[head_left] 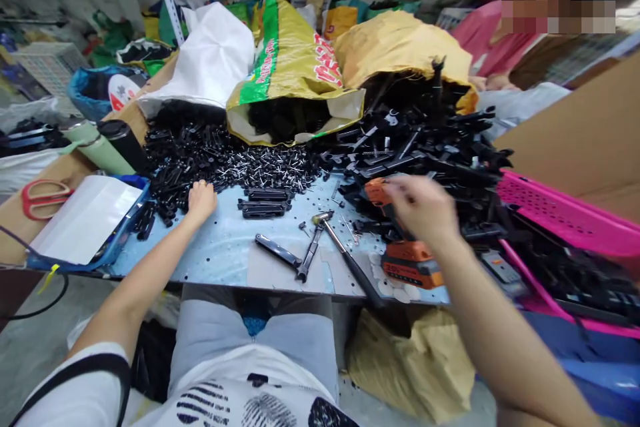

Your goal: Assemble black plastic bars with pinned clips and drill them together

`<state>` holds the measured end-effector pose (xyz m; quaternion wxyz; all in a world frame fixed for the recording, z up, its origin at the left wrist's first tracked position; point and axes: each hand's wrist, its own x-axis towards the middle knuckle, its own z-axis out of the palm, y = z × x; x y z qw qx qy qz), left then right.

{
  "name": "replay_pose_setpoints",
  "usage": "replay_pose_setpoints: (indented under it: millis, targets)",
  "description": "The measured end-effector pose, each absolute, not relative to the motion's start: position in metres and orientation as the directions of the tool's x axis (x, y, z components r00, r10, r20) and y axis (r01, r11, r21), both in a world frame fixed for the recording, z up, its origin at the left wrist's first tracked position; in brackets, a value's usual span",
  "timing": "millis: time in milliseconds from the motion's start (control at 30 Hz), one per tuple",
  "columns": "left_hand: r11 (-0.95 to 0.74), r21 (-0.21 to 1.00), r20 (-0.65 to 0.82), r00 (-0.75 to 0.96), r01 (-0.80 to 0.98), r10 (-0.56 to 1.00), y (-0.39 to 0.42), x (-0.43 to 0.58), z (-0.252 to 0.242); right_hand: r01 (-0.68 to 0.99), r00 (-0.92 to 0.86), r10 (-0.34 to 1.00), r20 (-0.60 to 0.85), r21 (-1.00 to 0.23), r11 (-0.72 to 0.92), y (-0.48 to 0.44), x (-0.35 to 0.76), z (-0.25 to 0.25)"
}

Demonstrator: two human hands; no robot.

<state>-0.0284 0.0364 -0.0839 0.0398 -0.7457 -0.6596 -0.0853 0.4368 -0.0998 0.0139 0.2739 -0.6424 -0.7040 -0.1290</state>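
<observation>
My left hand (203, 201) reaches into the front of a heap of small black parts (183, 163), its fingers closed. What they pinch, if anything, is too small to make out. At the right, my right hand (425, 208) is closed at the upper back of an orange and black cordless drill (410, 263), somewhat blurred. The drill stands upright on its battery. Between my hands lie a hammer (350, 260), a hinged pair of black bars (277, 251) and a small stack of black bars (265, 203). Loose silver-shanked pins (273, 167) lie behind the stack.
A white sack (215, 47), a yellow-green sack (295, 47) and an orange sack (400, 43) line the back. Black metal parts (425, 147) heap at right beside a pink basket (570, 213). Red-handled scissors (40, 200) and bottles (103, 147) are at left. Another person (493, 40) sits back right.
</observation>
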Motion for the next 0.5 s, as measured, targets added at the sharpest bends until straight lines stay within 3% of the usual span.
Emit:
replay_pose_setpoints:
  millis: [67,133,233,367,500]
  targets:
    - [-0.101,0.004,0.159,0.1,0.995,0.982,0.047,-0.028,-0.086,0.936,-0.189,0.939,0.286,-0.236,0.26,-0.106,0.352,-0.012]
    - [-0.087,-0.014,0.174,0.088,0.996,0.981,0.05,-0.026,-0.089,0.904,-0.332,0.942,0.055,-0.267,0.335,-0.114,0.287,-0.039]
    - [-0.046,0.0,0.161,0.045,0.999,0.986,0.043,-0.026,-0.093,0.91,-0.373,0.914,-0.16,-0.257,0.326,-0.117,0.233,-0.068]
    - [-0.036,0.026,0.103,0.033,0.999,0.994,0.038,-0.03,-0.094,0.937,-0.316,0.922,-0.226,-0.226,0.265,-0.11,0.213,-0.077]
    - [-0.055,0.07,0.087,0.049,0.996,0.995,0.037,-0.03,-0.095,0.928,-0.246,0.937,-0.247,-0.34,0.154,-0.11,0.213,-0.063]
